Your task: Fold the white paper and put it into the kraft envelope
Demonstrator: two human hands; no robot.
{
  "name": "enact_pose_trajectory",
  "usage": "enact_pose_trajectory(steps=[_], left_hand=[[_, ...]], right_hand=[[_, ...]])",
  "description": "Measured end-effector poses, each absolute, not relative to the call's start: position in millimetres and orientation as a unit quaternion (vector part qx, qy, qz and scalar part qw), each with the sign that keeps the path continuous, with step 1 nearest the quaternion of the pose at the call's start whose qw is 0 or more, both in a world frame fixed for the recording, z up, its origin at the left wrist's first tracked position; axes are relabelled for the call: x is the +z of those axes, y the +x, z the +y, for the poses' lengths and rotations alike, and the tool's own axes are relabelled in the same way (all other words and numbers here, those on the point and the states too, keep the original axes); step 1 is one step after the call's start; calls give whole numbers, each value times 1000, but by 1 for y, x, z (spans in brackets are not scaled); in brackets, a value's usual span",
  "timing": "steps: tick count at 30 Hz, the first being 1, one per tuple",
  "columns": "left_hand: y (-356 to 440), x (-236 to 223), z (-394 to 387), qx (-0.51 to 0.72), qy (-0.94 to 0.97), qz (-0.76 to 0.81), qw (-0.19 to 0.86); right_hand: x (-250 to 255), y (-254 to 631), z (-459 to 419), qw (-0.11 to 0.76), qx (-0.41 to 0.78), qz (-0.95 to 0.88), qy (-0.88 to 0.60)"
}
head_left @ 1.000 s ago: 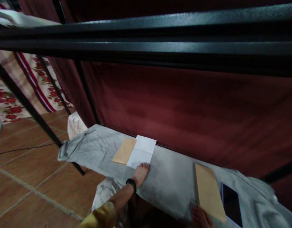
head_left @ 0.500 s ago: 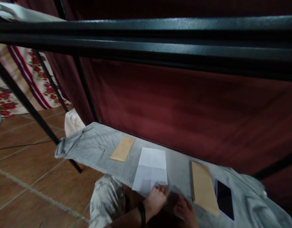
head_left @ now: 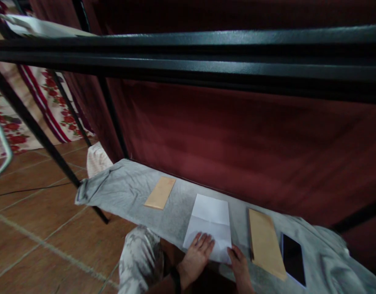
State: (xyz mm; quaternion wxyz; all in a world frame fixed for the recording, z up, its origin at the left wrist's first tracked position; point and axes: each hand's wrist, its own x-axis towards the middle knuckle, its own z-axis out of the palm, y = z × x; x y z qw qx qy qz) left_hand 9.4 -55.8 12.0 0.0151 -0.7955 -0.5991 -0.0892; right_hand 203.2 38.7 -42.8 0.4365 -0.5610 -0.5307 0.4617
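A creased white sheet of paper (head_left: 211,224) lies on the grey cloth (head_left: 127,190) that covers a low surface. My left hand (head_left: 197,253) rests flat on the sheet's near left corner, fingers spread. My right hand (head_left: 239,267) touches the sheet's near right corner with its fingers extended. A small brown envelope (head_left: 160,192) lies to the left of the sheet. A larger stack of brown envelopes (head_left: 266,243) lies just to the right of it.
A dark phone (head_left: 293,259) lies right of the envelope stack. A black metal bar (head_left: 206,57) crosses overhead, with a dark red curtain (head_left: 237,139) behind. My knee in patterned trousers (head_left: 140,257) is at the cloth's front edge. Tiled floor (head_left: 38,220) stretches left.
My left hand slid the white sheet rightwards, away from the small envelope, to beside the envelope stack. My right hand left the stack and came onto the sheet's corner.
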Motion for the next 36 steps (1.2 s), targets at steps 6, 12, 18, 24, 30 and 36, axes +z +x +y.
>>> enact_pose_trajectory(steps=[6,12,18,24,30,36], left_hand=[[-23,4,-34,-15,-766,-640,-59],[-29,-2,-19,3,-757,-647,-94],[-22,-3,-29,-28,-759,-643,-94],[-18,8,-37,-64,-743,-658,-102],[-15,19,-23,-70,-721,-668,-171],[35,6,29,-140,-755,-629,-125]], right_hand=[[-43,214,45,383,536,-474,-585],[-40,212,46,396,312,-644,-575],[-45,189,26,345,52,-798,-490],[-56,163,14,295,41,-871,-392],[-66,179,10,279,14,-857,-433],[-65,181,9,245,8,-857,-453]])
